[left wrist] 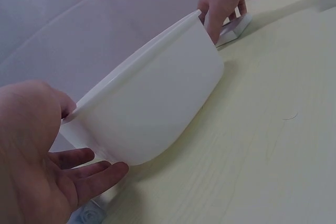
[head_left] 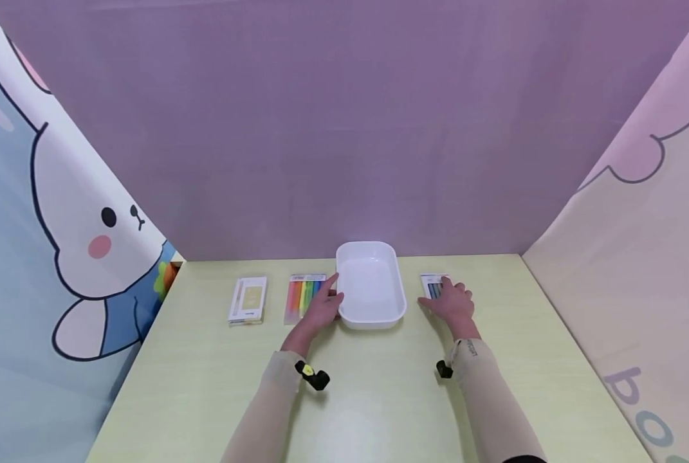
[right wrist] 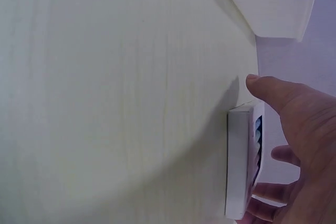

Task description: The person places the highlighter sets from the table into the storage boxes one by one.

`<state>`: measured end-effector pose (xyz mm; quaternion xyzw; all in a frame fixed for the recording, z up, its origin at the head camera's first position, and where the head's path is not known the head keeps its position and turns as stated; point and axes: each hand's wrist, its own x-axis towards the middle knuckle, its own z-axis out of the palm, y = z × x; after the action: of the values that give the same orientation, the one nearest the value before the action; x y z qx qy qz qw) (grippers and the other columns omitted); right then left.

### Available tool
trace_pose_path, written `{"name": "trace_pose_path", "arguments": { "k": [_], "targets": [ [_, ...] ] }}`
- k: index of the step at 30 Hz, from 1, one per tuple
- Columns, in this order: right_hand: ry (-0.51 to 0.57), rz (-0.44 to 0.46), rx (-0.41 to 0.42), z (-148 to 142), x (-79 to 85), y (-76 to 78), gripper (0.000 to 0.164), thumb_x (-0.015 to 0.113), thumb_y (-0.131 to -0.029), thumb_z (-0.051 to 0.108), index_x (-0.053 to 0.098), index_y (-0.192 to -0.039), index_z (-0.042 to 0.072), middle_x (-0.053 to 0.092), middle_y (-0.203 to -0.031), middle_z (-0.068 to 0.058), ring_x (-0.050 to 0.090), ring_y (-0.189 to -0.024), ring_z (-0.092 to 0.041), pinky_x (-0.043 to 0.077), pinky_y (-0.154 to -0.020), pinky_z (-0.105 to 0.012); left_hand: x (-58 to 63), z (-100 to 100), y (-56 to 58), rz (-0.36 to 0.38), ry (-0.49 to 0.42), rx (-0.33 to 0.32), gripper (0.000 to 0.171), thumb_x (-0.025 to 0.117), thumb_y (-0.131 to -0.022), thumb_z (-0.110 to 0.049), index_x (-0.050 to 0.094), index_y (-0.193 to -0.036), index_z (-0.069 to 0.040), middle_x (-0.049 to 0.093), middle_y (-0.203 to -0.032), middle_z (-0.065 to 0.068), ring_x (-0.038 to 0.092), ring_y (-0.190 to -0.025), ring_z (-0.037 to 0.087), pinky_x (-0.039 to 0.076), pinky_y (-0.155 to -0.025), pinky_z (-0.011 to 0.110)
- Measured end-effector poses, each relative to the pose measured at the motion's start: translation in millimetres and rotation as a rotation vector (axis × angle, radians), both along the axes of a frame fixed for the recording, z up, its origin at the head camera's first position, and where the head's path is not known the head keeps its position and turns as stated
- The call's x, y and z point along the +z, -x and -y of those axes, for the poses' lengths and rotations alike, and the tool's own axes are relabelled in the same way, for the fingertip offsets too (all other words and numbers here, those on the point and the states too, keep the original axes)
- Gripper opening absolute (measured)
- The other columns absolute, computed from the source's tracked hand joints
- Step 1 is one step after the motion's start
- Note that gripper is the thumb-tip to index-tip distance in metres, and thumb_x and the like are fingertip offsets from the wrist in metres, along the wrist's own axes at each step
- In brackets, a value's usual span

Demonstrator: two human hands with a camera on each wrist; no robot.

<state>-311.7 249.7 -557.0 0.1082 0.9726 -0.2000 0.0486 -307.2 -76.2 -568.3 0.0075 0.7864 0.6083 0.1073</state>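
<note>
In the middle of the table sits a white plastic tray (head_left: pixel 370 283), deep and round-cornered. At its left side is my left hand (head_left: pixel 323 306), gripping the wall with the thumb over the rim; in the left wrist view the other fingers (left wrist: pixel 102 182) lie along the outside near the base. To the right, my right hand (head_left: pixel 454 303) is over a small white box (head_left: pixel 433 283) with a window showing bluish sticks. The right wrist view has the thumb (right wrist: pixel 268 88) apart from the box's end and fingertips at its far long side.
Left of the tray lies a clear pack of rainbow-coloured pens (head_left: pixel 301 299), partly behind the left hand. Farther left is a white box with a yellow panel (head_left: pixel 249 299). A purple cloth wall (head_left: pixel 356 141) rises behind the table (head_left: pixel 379 399), with printed curtains on both sides.
</note>
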Motion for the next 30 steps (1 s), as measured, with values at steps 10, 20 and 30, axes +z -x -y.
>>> {"name": "trace_pose_path", "arguments": {
  "k": [10,20,30],
  "targets": [
    [0.006,-0.023,-0.028,-4.7,-18.2,2.3,0.09,0.067,-0.08,0.058,0.037,-0.145,0.003,0.046,-0.112,-0.028,0.043,-0.1,-0.042,0.045,-0.073,-0.054,-3.6,2.1,-3.7,0.006,-0.002,-0.006,0.056,0.051,-0.102,-0.023,0.029,-0.153,-0.031,0.05,-0.124,0.018,0.061,-0.091,0.026,0.055,-0.072,0.035],
    [0.016,-0.052,-0.066,2.7,-5.0,7.4,0.086,0.063,-0.083,0.055,0.038,-0.145,0.002,0.044,-0.117,-0.031,0.041,-0.103,-0.046,0.043,-0.078,-0.057,1.7,2.1,0.0,0.019,-0.026,-0.018,0.055,0.05,-0.102,-0.027,0.029,-0.152,-0.035,0.049,-0.124,0.016,0.061,-0.092,0.026,0.055,-0.074,0.036],
    [-0.018,-0.088,-0.103,23.9,30.3,1.0,0.083,0.063,-0.08,0.056,0.042,-0.142,0.004,0.046,-0.11,-0.028,0.042,-0.104,-0.046,0.044,-0.076,-0.056,5.5,2.5,-3.9,0.022,-0.026,-0.023,0.055,0.049,-0.103,-0.026,0.029,-0.153,-0.034,0.048,-0.124,0.016,0.06,-0.093,0.026,0.055,-0.074,0.037]
  ]
}}
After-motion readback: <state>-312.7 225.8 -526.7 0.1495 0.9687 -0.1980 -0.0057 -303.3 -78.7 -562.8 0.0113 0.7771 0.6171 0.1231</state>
